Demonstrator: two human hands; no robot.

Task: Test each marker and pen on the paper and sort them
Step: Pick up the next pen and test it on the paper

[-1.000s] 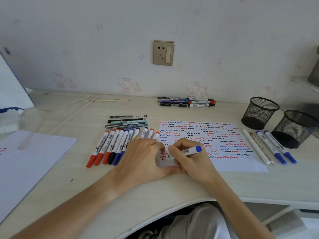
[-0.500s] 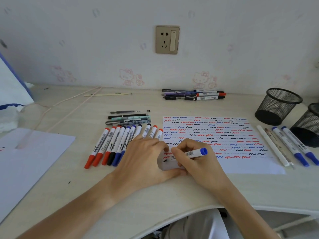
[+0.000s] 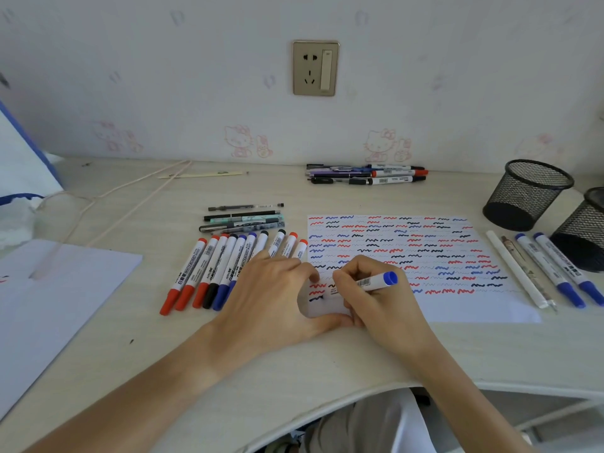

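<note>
My right hand (image 3: 372, 295) grips a white marker with a blue end (image 3: 379, 281), its tip down on the lower left corner of the paper (image 3: 464, 305), beside a dark squiggle. The sheet is covered with rows of red, blue and black squiggles. My left hand (image 3: 274, 289) lies flat, fingers pressing the paper's left edge. A row of several whiteboard markers (image 3: 209, 269) with red, black and blue caps lies left of the paper, partly under my left hand. Several thin pens (image 3: 242, 220) lie above that row.
Two black mesh cups (image 3: 526, 194) stand at the right, with two blue-capped markers (image 3: 562, 269) and two thin pens beside the paper. More pens and markers (image 3: 366, 174) lie by the wall. A second white sheet (image 3: 49, 305) lies at the left, near cords and a wooden stick.
The view has shifted slightly. A dark squiggle has appeared under the marker tip at the paper's lower left; both hands stay in place.
</note>
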